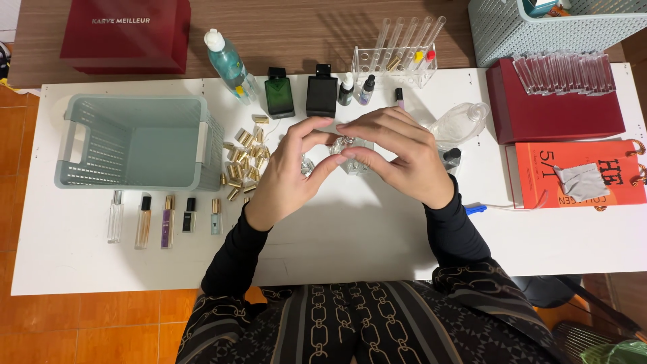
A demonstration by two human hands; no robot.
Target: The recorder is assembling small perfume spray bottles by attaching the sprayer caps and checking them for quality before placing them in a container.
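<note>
Your left hand point(286, 172) and right hand point(397, 155) both pinch a small clear glass bottle point(347, 152) at mid-table point(350, 236), fingers closed around it; likely light, slick, fragile, so hold the body, not the neck.

A white tabletop point(350, 243) carries a pale green basket point(135, 141) at the left, with five small vials point(165, 219) in a row below it (lying flat). Gold caps point(244, 158) lie scattered beside it; a green bottle point(279, 94) and a black bottle point(321, 91) stand behind. Two red boxes point(559, 111) sit right.
</note>
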